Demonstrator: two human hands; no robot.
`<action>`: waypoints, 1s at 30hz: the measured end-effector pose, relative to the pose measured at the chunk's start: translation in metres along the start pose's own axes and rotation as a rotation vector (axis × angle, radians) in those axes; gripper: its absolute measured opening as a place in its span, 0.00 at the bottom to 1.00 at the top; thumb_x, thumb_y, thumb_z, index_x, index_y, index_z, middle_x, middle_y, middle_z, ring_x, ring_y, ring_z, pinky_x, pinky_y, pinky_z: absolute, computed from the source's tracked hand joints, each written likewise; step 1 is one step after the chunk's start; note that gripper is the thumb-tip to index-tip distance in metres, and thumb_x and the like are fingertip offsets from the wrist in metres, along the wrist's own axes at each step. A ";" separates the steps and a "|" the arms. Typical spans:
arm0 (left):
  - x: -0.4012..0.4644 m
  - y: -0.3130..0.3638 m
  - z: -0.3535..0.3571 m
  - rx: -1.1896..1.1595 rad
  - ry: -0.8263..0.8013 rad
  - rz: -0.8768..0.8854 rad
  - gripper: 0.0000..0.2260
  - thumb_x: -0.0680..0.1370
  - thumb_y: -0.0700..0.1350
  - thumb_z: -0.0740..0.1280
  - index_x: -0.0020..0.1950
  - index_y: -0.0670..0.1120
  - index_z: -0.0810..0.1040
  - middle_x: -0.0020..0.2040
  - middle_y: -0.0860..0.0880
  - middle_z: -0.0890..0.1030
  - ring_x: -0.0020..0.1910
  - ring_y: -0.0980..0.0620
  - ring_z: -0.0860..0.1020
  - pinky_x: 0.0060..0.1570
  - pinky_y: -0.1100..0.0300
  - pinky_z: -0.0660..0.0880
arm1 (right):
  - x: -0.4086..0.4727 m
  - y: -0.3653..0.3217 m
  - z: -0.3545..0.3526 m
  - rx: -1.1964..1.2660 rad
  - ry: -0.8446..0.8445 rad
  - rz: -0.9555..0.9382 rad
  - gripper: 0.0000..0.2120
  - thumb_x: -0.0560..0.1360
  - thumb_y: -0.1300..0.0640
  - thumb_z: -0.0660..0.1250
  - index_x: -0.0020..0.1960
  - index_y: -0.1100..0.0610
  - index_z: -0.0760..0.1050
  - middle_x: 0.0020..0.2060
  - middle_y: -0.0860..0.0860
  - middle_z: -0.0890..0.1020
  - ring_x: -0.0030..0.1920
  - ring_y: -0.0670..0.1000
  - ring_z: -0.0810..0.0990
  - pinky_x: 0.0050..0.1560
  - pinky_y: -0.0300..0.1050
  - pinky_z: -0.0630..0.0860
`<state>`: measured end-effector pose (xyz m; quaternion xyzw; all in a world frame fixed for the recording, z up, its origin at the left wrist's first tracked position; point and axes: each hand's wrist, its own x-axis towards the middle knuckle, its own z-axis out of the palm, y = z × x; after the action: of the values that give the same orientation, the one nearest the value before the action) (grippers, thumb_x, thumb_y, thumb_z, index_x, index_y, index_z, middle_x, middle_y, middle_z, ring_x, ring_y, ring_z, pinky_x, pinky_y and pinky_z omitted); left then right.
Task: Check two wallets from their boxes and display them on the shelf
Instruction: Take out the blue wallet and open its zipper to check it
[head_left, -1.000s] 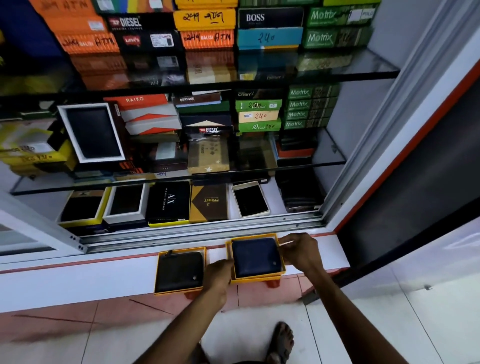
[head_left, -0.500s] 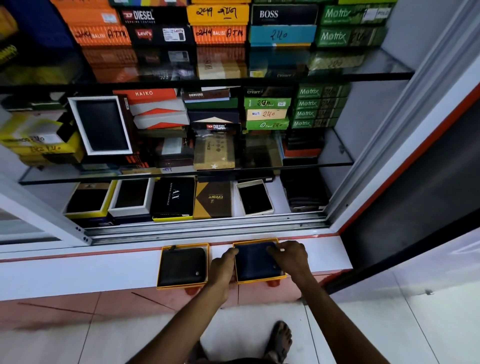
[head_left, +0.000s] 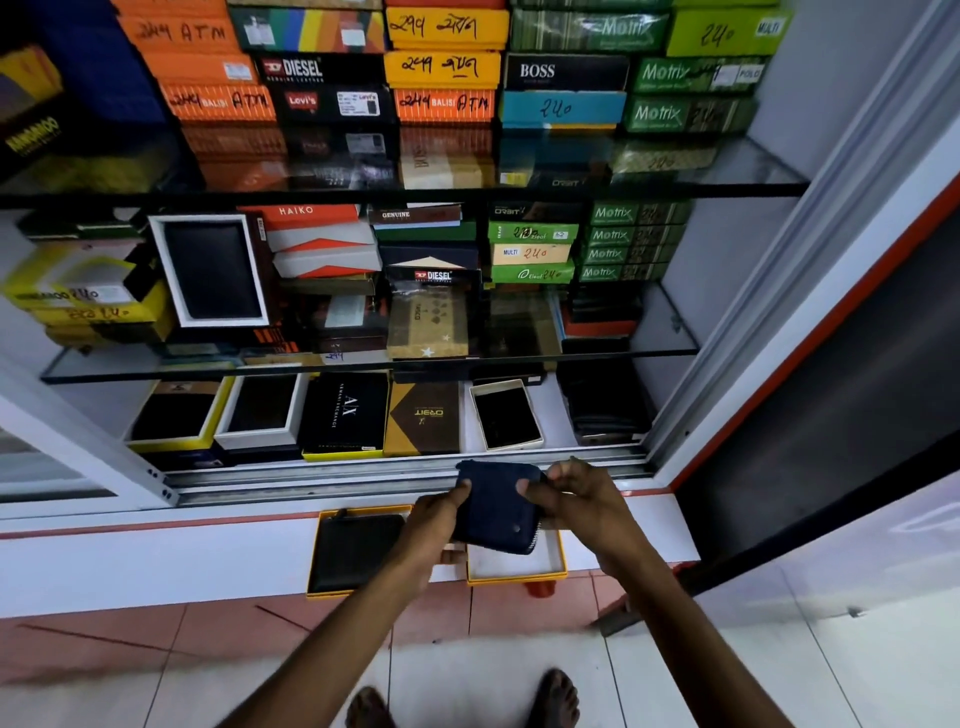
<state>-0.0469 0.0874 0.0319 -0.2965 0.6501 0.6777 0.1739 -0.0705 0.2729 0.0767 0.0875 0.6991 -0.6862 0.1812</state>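
Observation:
A navy blue wallet (head_left: 501, 512) is held between both hands just above its open yellow box (head_left: 519, 569), whose white inside now shows. My left hand (head_left: 434, 519) grips the wallet's left edge with the thumb on top. My right hand (head_left: 579, 499) pinches its right edge. A second yellow box (head_left: 317, 551) lies to the left on the white ledge, with a black wallet (head_left: 356, 551) inside it.
The white ledge (head_left: 130, 561) fronts a cabinet with glass shelves (head_left: 670, 332). The bottom shelf holds several boxed wallets, among them an AX box (head_left: 345, 415) and a brown Orbit box (head_left: 423, 418). Stacked colourful boxes fill the upper shelves. My bare feet stand on the tiled floor below.
The blue wallet has come up out of its yellow box into both hands. The box lies uncovered beneath it. The black wallet has not moved.

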 end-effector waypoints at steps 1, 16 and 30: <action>0.001 0.007 -0.004 -0.029 -0.027 0.009 0.16 0.79 0.55 0.62 0.59 0.45 0.78 0.52 0.46 0.85 0.50 0.46 0.82 0.42 0.54 0.76 | -0.005 -0.010 0.000 -0.015 -0.044 -0.021 0.11 0.72 0.56 0.75 0.41 0.58 0.73 0.40 0.56 0.85 0.37 0.54 0.85 0.38 0.48 0.82; -0.043 0.099 -0.060 -0.193 -0.806 -0.050 0.30 0.69 0.61 0.71 0.50 0.33 0.78 0.36 0.39 0.80 0.32 0.46 0.79 0.32 0.57 0.73 | -0.007 -0.105 0.019 -0.597 -0.496 -0.521 0.09 0.75 0.59 0.71 0.55 0.57 0.82 0.46 0.48 0.86 0.46 0.40 0.83 0.47 0.33 0.76; -0.036 0.116 -0.051 -0.058 -0.337 0.066 0.18 0.74 0.56 0.60 0.38 0.41 0.74 0.26 0.46 0.74 0.20 0.51 0.70 0.21 0.66 0.67 | -0.065 -0.137 0.039 -0.785 -0.122 -0.726 0.06 0.69 0.48 0.73 0.43 0.48 0.85 0.35 0.42 0.86 0.38 0.42 0.82 0.40 0.44 0.80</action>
<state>-0.0825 0.0317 0.1462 -0.1622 0.6012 0.7417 0.2494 -0.0569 0.2370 0.2284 -0.2743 0.8765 -0.3955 -0.0081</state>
